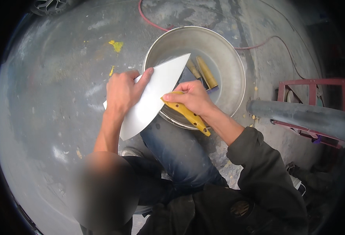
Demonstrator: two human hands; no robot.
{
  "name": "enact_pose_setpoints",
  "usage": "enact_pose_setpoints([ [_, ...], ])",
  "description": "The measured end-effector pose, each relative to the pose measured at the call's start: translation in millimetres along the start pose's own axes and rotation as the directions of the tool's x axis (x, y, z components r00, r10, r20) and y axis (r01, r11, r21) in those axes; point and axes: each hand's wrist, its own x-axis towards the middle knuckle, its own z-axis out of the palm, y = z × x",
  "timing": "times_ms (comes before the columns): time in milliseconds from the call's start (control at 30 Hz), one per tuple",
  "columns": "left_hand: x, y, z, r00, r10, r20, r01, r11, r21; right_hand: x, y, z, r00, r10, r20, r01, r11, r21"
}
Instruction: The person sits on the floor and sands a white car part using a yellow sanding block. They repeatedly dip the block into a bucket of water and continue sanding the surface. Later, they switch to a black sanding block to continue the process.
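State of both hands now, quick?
Left hand: closed on the curved white panel, thumb on its upper face.
Right hand: closed on the yellow dark-spotted strip, at the panel's edge.

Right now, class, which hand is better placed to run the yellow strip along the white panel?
Probably the right hand: it holds the yellow strip by the edge of the white panel, which the left hand grips.

White sheet (pixel 158 92) partly covered by the left hand (pixel 121 90); sheet in turn hides part of the basin (pixel 236 74). Round blur (pixel 106 192) obscures part of the left arm (pixel 107 135). Wheel (pixel 49 6) and red hose (pixel 144 15) cut off at the upper edge.
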Motion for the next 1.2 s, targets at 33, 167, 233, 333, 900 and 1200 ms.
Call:
enact_pose_setpoints([
  [33,1,-1,1,1.0,0.0,-0.006,0.0,1.0,-0.008,-1,-7,-3,0.997,0.062,-0.048,-0.059,0.995,0.079],
  [167,3,3,0,1.0,0.004,0.011,-0.004,1.0,0.005,-14,6,11,0.997,-0.055,-0.045,0.053,0.998,-0.041],
  [233,1,3,0,1.0,0.001,0.002,-0.001,1.0,-0.004,-14,4,10,0.997,-0.07,-0.029,0.069,0.996,-0.049],
  [333,1,3,-2,1.0,-0.009,0.003,0.009,1.0,-0.004,-1,-6,-3,0.995,0.032,-0.096,-0.02,0.992,0.127],
  [900,1,0,-1,1.0,0.008,-0.004,-0.008,1.0,0.004,1,-3,-11,0.972,-0.109,-0.206,0.105,0.994,-0.031],
  [1200,1,0,1,1.0,0.027,-0.001,-0.027,1.0,0.008,-15,2,8,0.951,-0.255,-0.174,0.214,0.95,-0.225],
])
